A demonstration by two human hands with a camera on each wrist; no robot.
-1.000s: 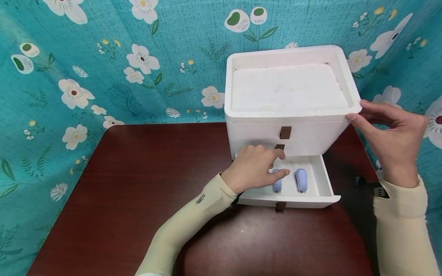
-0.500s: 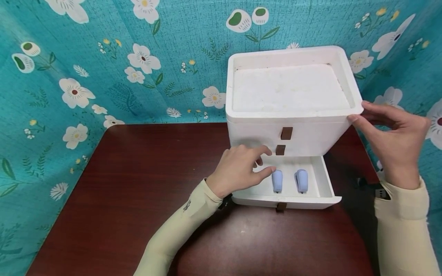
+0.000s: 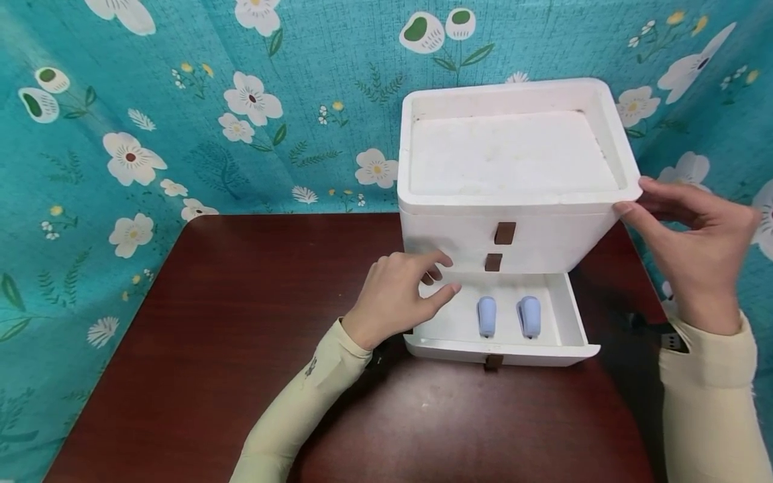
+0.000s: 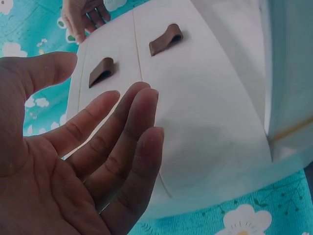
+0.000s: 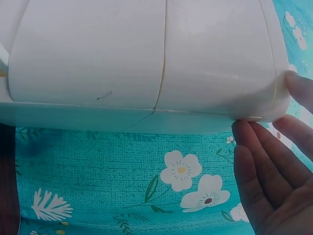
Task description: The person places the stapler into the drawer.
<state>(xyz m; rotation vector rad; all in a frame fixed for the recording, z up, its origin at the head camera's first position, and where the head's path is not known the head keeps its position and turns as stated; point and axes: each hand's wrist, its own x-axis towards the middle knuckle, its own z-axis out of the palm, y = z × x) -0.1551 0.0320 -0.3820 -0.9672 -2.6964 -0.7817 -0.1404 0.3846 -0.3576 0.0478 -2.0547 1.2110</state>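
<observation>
A white drawer unit (image 3: pixel 507 235) stands on the table with its bottom drawer (image 3: pixel 570 312) pulled out. Two small light-blue staplers (image 3: pixel 486 316) lie side by side in that drawer. My left hand (image 3: pixel 395 292) hovers over the drawer's left end, fingers apart and loosely bent, holding nothing. In the left wrist view, its fingers (image 4: pixel 146 105) are in front of the unit's white drawer fronts. My right hand (image 3: pixel 700 235) holds the unit's top right front corner, thumb at the front and fingers along the side. The right wrist view shows its fingertips (image 5: pixel 242 128) against the unit's edge.
Brown pull tabs (image 3: pixel 504 233) stick out from the drawer fronts. The unit's top is a shallow tray with a raised rim (image 3: pixel 519 200). Dark reddish table surface (image 3: pixel 260 302) extends to the left. A teal flowered cloth (image 3: pixel 272 121) hangs behind and along both sides.
My left hand has moved left, from above the staplers to the drawer's left end, leaving both staplers uncovered to view. My right hand stays on the unit's corner.
</observation>
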